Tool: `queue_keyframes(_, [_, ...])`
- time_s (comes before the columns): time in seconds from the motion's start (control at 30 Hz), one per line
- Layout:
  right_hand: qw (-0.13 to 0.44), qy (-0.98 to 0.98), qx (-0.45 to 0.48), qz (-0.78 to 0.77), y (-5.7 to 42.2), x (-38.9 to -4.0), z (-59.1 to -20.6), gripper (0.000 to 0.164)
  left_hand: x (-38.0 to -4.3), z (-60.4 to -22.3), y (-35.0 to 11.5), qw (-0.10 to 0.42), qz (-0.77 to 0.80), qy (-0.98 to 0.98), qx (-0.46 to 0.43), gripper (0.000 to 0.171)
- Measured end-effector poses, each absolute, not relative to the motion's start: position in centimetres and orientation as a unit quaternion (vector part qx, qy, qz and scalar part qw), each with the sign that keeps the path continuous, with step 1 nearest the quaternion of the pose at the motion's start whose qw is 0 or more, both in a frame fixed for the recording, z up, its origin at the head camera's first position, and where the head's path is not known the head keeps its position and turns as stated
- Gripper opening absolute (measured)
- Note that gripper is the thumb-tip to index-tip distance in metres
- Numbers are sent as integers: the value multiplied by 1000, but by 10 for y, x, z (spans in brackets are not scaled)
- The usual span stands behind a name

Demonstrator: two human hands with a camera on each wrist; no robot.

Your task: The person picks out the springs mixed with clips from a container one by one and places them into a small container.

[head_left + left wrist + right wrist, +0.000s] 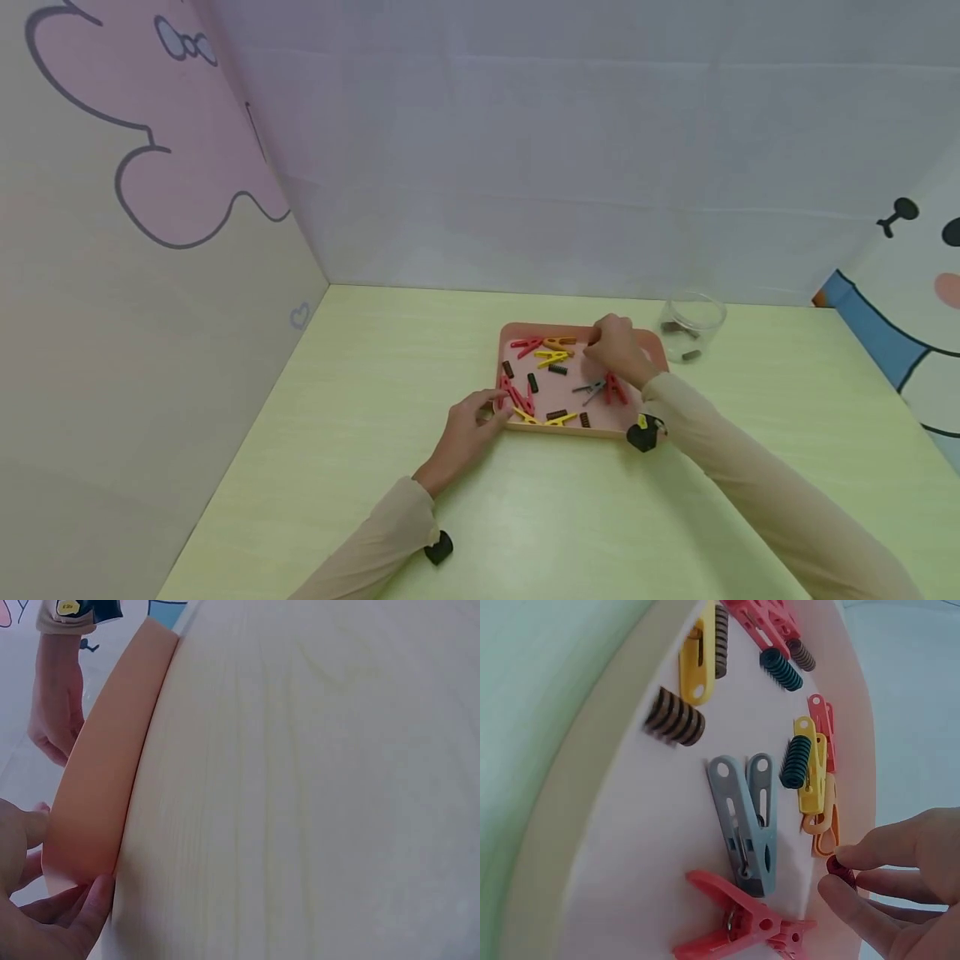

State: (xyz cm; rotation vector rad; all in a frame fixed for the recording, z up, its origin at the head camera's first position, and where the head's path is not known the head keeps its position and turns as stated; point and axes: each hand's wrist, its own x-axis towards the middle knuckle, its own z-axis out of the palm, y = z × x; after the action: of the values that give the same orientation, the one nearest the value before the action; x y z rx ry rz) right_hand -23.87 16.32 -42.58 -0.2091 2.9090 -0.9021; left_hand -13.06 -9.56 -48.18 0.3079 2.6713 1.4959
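Observation:
A shallow pink tray (585,431) on the table holds plastic clothespins and small coil springs. At its near left corner, my left hand (467,432) grips the tray wall (112,772), thumb and fingers on either side. Over the tray's far right part, my right hand (900,881) pinches a small dark red spring (841,871) between thumb and fingertips. Below that hand lie a grey clothespin (739,825) and red clothespins (735,915). Yellow clothespins (552,358), dark green springs (796,761) and brown springs (675,718) are spread about the tray.
Right behind the tray stands a clear round container (693,325) with several dark springs in it. The pale wooden table (360,383) meets a white wall (525,167) at the back and a printed wall (187,333) on the left.

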Motion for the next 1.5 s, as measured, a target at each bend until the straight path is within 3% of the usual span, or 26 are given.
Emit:
queue_keyframes(0.4, [38, 959, -71, -272, 179, -231, -418, 15, -127, -483, -95, 21, 489, 864, 114, 39])
queue_keyframes(0.67, [11, 941, -120, -317, 190, -224, -408, 15, -127, -486, -96, 15, 481, 869, 116, 39])
queue_keyframes(1.03, [20, 937, -116, -328, 201, -219, -400, 21, -126, -486, -96, 13, 481, 869, 116, 39])
queue_keyframes(1.5, [18, 938, -130, -320, 216, -218, -384, 17, -127, -484, -93, 11, 481, 870, 113, 39])
